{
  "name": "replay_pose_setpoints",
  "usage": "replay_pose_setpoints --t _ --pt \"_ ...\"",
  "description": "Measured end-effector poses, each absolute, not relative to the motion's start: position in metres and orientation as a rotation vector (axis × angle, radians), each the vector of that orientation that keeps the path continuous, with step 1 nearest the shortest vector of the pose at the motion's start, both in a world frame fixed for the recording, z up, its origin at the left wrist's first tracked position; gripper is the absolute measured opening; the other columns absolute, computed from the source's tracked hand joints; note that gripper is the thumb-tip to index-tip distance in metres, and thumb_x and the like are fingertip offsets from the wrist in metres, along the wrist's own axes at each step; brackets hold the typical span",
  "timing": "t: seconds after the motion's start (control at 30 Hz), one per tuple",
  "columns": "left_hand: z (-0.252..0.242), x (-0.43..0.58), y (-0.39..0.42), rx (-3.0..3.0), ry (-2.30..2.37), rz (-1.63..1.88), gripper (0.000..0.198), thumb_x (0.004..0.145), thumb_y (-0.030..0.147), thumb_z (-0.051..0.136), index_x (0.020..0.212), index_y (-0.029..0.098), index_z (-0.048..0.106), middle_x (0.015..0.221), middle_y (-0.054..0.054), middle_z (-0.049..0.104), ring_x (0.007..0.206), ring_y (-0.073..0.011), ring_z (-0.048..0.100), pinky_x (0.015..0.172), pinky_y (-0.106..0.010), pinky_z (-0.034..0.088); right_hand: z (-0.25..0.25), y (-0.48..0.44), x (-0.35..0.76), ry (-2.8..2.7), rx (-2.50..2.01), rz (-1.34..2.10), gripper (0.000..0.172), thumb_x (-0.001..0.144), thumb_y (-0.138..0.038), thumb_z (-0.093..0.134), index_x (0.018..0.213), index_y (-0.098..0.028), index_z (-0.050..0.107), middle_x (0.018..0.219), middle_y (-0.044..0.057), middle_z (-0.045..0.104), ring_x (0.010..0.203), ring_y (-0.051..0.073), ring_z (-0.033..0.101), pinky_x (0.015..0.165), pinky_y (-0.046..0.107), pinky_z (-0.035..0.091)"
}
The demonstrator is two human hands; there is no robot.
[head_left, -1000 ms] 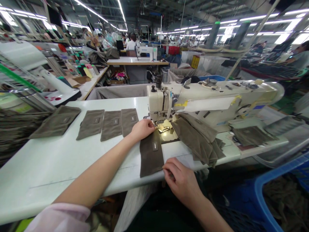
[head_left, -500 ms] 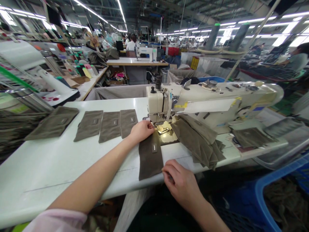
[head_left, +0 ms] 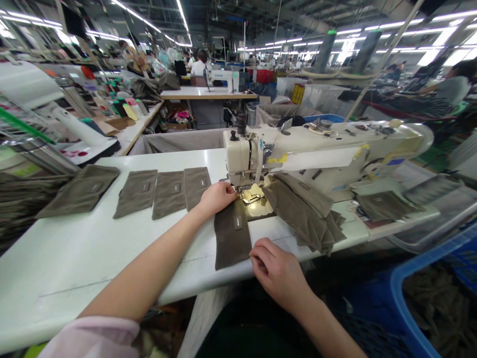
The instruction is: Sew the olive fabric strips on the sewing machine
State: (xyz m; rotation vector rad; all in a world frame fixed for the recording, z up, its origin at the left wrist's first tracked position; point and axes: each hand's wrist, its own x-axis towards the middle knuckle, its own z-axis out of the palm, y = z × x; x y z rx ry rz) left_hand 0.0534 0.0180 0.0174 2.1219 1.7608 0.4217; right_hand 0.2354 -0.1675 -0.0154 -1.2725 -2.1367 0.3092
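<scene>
A brown-grey fabric piece (head_left: 231, 243) with a small dark label lies flat on the pale table, its far end at the needle of a cream sewing machine (head_left: 238, 161). My left hand (head_left: 219, 196) pinches that far edge close beside the presser foot. At the near right corner of the same piece, my right hand (head_left: 275, 266) has its fingers closed on the edge. Just right of the needle plate (head_left: 258, 201), a heap of similar fabric pieces (head_left: 303, 209) is bunched on the table.
Several labelled fabric pieces (head_left: 169, 194) lie in a row to the left, by a thick stack (head_left: 26, 201). A blue basket (head_left: 398, 283) holding fabric stands at the lower right. Another sewing table (head_left: 194, 93) and a seated person (head_left: 198, 64) are farther back.
The view has shifted slightly. Both hands keep their hold on the fabric piece, which lies almost as before at the needle.
</scene>
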Motion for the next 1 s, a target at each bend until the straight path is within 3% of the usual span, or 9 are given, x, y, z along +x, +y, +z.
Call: replay_pose_setpoints --t 0.17,0.3,0.37,0.53,0.6,0.67,0.8,1.0 --pt "0.020 0.043 0.014 2.171 1.662 0.508 0.023 0.085 0.032 0.055 0.081 0.017 0.072 0.081 -0.006 0.072 0.076 -0.0209 0.063 0.072 -0.030 0.047 -0.014 -0.169 0.236 -2.179 -1.285 0.284 0.017 0.090 -0.010 0.050 0.092 -0.020 0.064 0.093 0.003 0.063 0.075 0.016 0.058 0.063 0.027 0.038" --pt "0.016 0.013 0.011 2.310 1.634 0.591 0.021 0.085 0.025 0.053 0.084 0.015 0.071 0.086 -0.009 0.070 0.090 -0.0251 0.062 0.089 -0.038 0.050 -0.013 -0.173 0.239 -2.201 -1.290 0.275 0.019 0.086 -0.010 0.054 0.096 -0.020 0.066 0.097 0.004 0.063 0.078 0.016 0.059 0.064 0.027 0.039" --pt "0.015 -0.001 0.006 2.336 1.660 0.580 0.020 0.085 0.023 0.053 0.085 0.014 0.070 0.082 -0.008 0.067 0.088 -0.0253 0.062 0.089 -0.040 0.051 -0.014 -0.175 0.239 -2.204 -1.290 0.273 0.021 0.085 -0.010 0.053 0.099 -0.020 0.066 0.098 0.004 0.063 0.079 0.017 0.060 0.064 0.027 0.039" --pt "0.024 0.003 -0.047 2.570 1.496 0.813 0.021 0.093 0.024 0.050 0.099 0.015 0.069 0.100 -0.011 0.064 0.094 -0.0242 0.061 0.090 -0.041 0.052 -0.014 -0.175 0.239 -2.208 -1.293 0.254 0.024 0.084 -0.009 0.054 0.101 -0.020 0.067 0.099 0.004 0.063 0.079 0.016 0.060 0.065 0.028 0.040" --pt "0.026 0.018 -0.082 2.632 1.175 0.733 0.022 0.097 0.024 0.049 0.091 0.018 0.069 0.094 -0.007 0.065 0.089 -0.0203 0.062 0.083 -0.034 0.054 -0.014 -0.175 0.240 -2.217 -1.298 0.244 0.025 0.083 -0.009 0.054 0.102 -0.020 0.067 0.099 0.004 0.063 0.079 0.016 0.059 0.065 0.027 0.039" --pt "0.025 0.032 -0.115 2.683 0.945 0.562 0.019 0.097 0.022 0.051 0.096 0.018 0.069 0.097 -0.007 0.066 0.091 -0.0203 0.062 0.081 -0.033 0.055 -0.013 -0.174 0.240 -2.226 -1.302 0.239 0.025 0.084 -0.010 0.055 0.103 -0.020 0.067 0.098 0.003 0.063 0.079 0.016 0.060 0.064 0.027 0.039" --pt "0.015 0.044 -0.149 2.836 0.962 0.426 0.020 0.095 0.017 0.052 0.106 0.013 0.067 0.104 -0.011 0.067 0.097 -0.0259 0.063 0.080 -0.040 0.060 -0.013 -0.172 0.241 -2.229 -1.298 0.231 0.024 0.085 -0.011 0.055 0.103 -0.021 0.068 0.097 0.003 0.063 0.082 0.017 0.060 0.064 0.027 0.039" --pt "0.007 0.038 -0.143 3.014 0.926 0.390 0.020 0.098 0.019 0.049 0.103 0.013 0.067 0.107 -0.012 0.068 0.100 -0.0263 0.064 0.079 -0.039 0.062 -0.013 -0.166 0.239 -2.236 -1.313 0.211 0.021 0.087 -0.011 0.056 0.100 -0.020 0.068 0.095 0.003 0.062 0.079 0.016 0.059 0.065 0.027 0.039"
